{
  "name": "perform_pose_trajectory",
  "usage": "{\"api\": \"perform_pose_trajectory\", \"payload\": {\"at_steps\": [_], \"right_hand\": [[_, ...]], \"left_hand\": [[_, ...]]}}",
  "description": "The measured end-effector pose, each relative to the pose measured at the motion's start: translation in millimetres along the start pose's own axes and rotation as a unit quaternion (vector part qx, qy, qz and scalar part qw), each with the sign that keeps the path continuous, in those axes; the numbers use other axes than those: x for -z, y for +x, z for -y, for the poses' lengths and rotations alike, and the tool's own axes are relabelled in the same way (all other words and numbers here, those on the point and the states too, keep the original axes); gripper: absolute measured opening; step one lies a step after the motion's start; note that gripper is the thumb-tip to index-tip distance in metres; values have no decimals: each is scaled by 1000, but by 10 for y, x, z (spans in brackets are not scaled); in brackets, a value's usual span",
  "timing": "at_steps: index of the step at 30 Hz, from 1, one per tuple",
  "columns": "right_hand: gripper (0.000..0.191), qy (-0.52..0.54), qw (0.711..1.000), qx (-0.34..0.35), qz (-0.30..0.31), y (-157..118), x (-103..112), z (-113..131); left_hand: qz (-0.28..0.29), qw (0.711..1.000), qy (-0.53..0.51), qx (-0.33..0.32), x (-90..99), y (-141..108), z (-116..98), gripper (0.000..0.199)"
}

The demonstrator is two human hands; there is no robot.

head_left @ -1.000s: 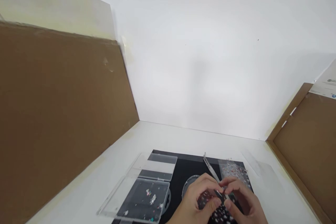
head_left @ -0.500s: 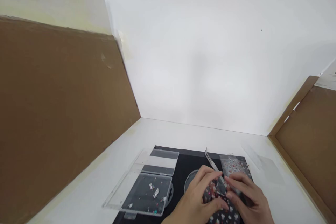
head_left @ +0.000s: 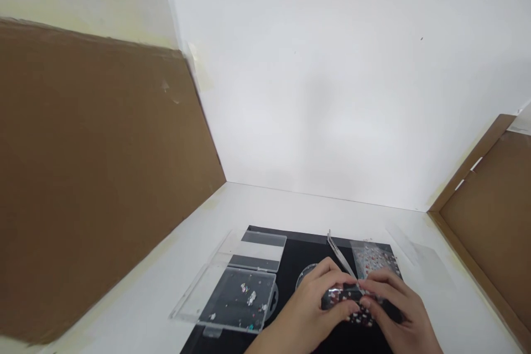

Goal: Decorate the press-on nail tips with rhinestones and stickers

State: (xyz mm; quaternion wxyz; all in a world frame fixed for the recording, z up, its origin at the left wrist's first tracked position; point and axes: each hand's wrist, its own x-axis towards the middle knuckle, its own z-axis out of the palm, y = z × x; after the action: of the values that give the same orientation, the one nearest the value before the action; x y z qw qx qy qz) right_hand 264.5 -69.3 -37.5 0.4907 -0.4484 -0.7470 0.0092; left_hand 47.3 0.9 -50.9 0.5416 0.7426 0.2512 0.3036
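Speckled clear film (head_left: 341, 294) is curving between both hands above the black mat (head_left: 296, 251). Left hand (head_left: 311, 304) is holding it between spread thumb and fingers; right hand (head_left: 400, 307) is pinching its right edge. Tweezers (head_left: 340, 254) are lying just beyond; clear case (head_left: 234, 298) is resting leftward.

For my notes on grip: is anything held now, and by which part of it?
The left hand and right hand hold a speckled clear plastic piece, close together near its upper edge; the exact pinch is partly hidden.
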Motion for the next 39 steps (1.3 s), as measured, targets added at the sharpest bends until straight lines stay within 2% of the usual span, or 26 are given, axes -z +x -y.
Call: {"api": "perform_pose_trajectory", "payload": {"at_steps": [5,7,10,12,15,17,20,23,27,32,39], "right_hand": [[18,-81,996,42,-24,-17,-14,17],[17,-79,996,44,-26,-20,-22,25],[14,-58,997,38,-18,-1,-27,51],[12,-43,999,32,-6,20,-23,77],[10,-30,999,18,0,46,-9,119],[11,-24,1000,12,3,60,1,147],[11,-32,999,13,7,79,13,180],[8,-51,998,26,8,86,17,189],[7,-63,998,25,-3,61,10,169],[9,-62,998,1,4,-1,14,134],[14,-27,999,-32,14,-37,48,57]], "left_hand": [[-19,999,1,-37,-32,-3,31,25],[-24,999,3,-48,-48,0,51,26],[-22,999,11,-22,-63,3,56,28],[-21,1000,8,-3,-66,7,41,23],[-29,1000,-2,-11,-70,11,12,16],[-42,998,3,-36,-78,11,9,13],[-70,991,32,-113,-104,8,42,9],[-100,974,65,-194,-137,6,96,13],[-118,953,110,-258,-145,5,109,15],[-114,935,174,-289,-100,4,32,9],[-102,926,219,-291,-90,1,42,10]]}}
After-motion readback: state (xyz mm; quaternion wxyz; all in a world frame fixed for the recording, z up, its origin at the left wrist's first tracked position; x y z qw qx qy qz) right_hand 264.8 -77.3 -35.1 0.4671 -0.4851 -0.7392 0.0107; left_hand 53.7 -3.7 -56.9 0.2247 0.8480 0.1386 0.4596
